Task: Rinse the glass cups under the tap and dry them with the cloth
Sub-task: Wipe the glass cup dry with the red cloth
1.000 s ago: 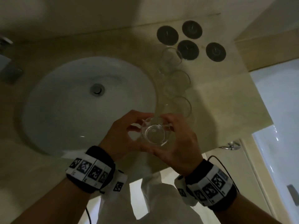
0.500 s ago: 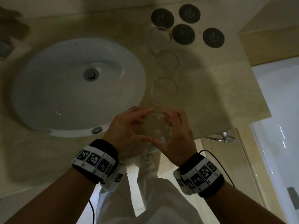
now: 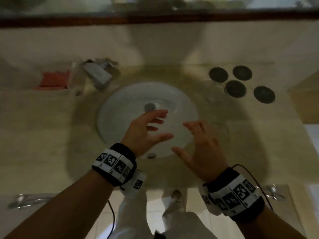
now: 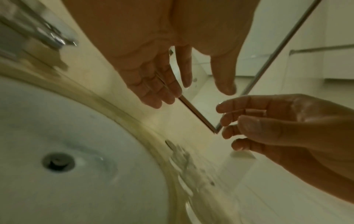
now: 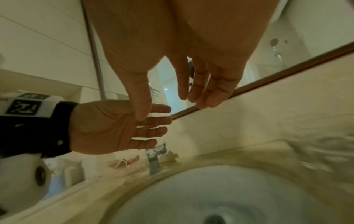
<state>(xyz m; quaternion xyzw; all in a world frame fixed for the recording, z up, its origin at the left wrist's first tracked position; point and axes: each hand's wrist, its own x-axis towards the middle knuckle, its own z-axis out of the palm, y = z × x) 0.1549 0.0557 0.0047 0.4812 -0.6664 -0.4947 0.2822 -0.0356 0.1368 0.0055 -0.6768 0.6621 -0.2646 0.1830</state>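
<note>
- Left hand [image 3: 145, 130] and right hand [image 3: 201, 149]: each grip empty, fingers spread, above the basin [image 3: 120, 107].
- Glass cups [image 3: 213, 97]: blurred, on the desk right of the basin, beside dark coasters [image 3: 236, 88].
- Advice: take one cup by its wall, carry it under the tap [image 3: 96, 75].
- Cloth not identifiable; red item [image 3: 53, 80] far left.

Glossy white ceramic basin [image 3: 120, 104], shiny metal tap [image 5: 155, 157], veined stone counter [image 3: 43, 135].
</note>
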